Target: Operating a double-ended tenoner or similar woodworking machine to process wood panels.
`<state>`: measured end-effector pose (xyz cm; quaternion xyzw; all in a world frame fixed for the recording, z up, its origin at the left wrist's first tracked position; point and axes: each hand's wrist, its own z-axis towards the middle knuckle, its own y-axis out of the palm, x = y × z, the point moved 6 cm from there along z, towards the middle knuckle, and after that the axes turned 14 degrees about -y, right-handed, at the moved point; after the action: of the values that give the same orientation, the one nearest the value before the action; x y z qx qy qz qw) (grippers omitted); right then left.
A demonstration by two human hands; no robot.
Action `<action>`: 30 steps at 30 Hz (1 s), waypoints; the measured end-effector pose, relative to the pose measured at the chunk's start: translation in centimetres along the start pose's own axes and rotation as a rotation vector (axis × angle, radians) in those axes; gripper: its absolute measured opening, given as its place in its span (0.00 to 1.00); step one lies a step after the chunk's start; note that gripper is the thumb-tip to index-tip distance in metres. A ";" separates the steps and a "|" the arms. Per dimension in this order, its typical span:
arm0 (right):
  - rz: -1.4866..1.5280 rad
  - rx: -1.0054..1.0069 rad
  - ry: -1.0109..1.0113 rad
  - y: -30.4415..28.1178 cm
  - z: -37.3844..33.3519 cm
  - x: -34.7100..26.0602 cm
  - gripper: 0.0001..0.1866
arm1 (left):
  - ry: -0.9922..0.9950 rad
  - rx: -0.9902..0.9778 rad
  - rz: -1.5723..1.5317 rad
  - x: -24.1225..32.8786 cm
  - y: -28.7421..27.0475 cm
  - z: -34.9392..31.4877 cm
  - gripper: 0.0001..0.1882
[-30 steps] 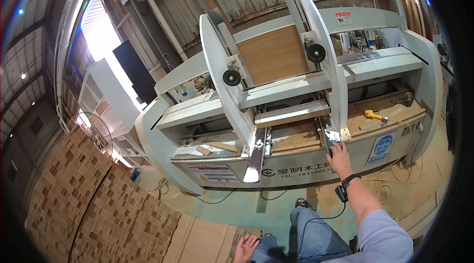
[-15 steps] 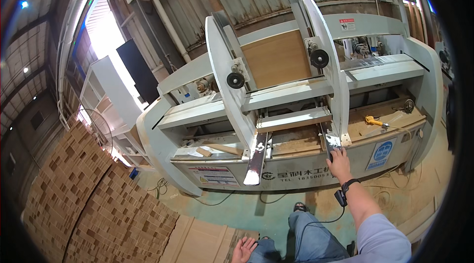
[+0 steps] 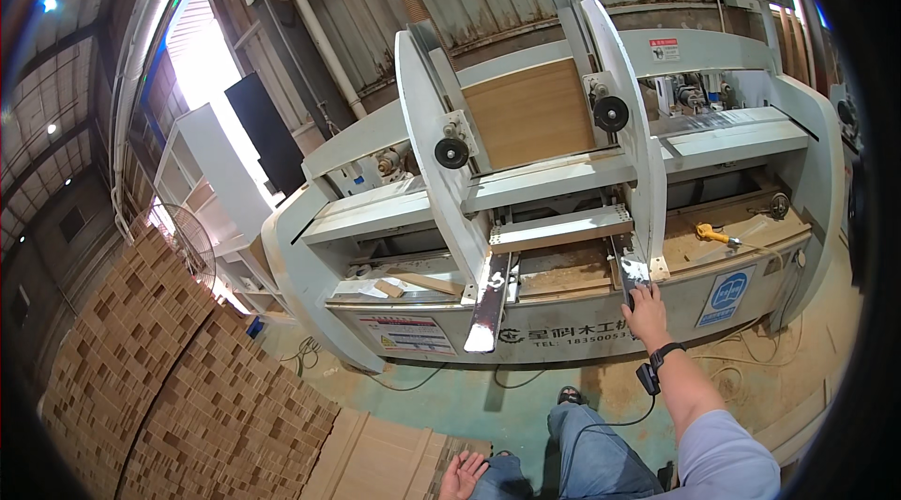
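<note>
My right hand (image 3: 644, 314) reaches forward and lies over the near end of the right dark metal support bar (image 3: 632, 270). Its fingers are stretched out on the bar, slightly apart. Down by my left leg, my left hand (image 3: 463, 476) is open and turned palm up, with nothing in it. Both support bars stick out from a large pale woodworking machine (image 3: 549, 186); the left bar (image 3: 486, 308) has worn white patches. Between two curved white uprights, a flat brown wooden panel (image 3: 527, 115) stands tilted back. Black round knobs (image 3: 451, 153) sit on the uprights.
At left are tall stacks of brown wooden pieces (image 3: 141, 350), with flat boards (image 3: 375, 458) near my left hand. A yellow air gun (image 3: 715, 234) and wood offcuts (image 3: 422, 282) lie on the machine's lower ledge. A fan (image 3: 183, 242) stands behind the stacks; cables (image 3: 413, 386) cross the floor.
The view has shifted very slightly. Both hands keep their places, the right on the support bar and the left beside my leg.
</note>
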<state>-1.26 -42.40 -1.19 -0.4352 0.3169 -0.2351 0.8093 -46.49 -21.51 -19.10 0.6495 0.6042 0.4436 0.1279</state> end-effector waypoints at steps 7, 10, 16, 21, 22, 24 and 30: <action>0.003 0.018 -0.012 0.2 0.0 0.2 0.22 | -0.001 0.006 -0.006 0.0 0.0 -0.1 0.23; 0.003 0.019 -0.011 0.2 0.0 0.2 0.22 | 0.003 0.009 0.002 0.0 -0.1 -0.1 0.23; -0.011 0.025 -0.010 0.1 0.0 0.1 0.22 | 0.000 0.021 -0.005 0.0 -0.4 0.1 0.21; 0.001 0.079 -0.014 0.0 -0.1 0.0 0.21 | -0.008 -0.014 -0.018 0.1 -2.5 1.7 0.18; -0.005 0.079 -0.018 0.0 0.0 0.0 0.21 | -0.021 -0.042 -0.030 0.1 -2.8 2.1 0.16; -0.013 0.079 -0.019 0.0 -0.1 0.1 0.21 | -0.019 -0.030 -0.024 0.0 -3.0 2.2 0.16; -0.021 0.046 -0.032 0.1 -0.1 0.1 0.22 | -0.005 -0.014 0.027 -0.1 -0.4 0.3 0.22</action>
<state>-1.25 -42.50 -1.35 -0.4234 0.2938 -0.2437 0.8216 -46.54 -21.40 -19.63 0.6579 0.5919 0.4477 0.1280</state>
